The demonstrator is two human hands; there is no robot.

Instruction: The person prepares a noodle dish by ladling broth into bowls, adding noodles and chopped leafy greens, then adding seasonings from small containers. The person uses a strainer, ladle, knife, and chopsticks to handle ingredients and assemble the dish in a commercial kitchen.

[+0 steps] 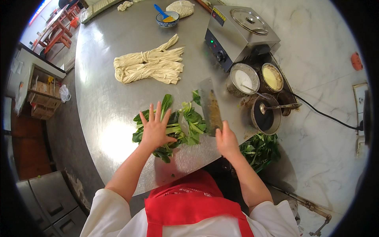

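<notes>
Leafy greens (192, 118) lie in a loose pile on the steel table (97, 97), partly cut into pieces. My left hand (155, 127) rests on the left part of the pile with its fingers spread, hiding some stems and leaves. In my right hand (227, 139) is the handle of a cleaver (210, 106). Its broad blade, stained brown along one side, is held just right of the cut greens and looks slightly blurred. Bundles of pale fresh noodles (149, 66) lie farther back on the table.
A steel food warmer (239, 32) stands at the back right. Beside it are a pot of white contents (242, 77), a yellow-filled pot (272, 77) and a dark-filled pot (266, 118) with a ladle. More greens (259, 151) sit below the table's right edge. A bowl (167, 22) holds a blue-handled brush (161, 11).
</notes>
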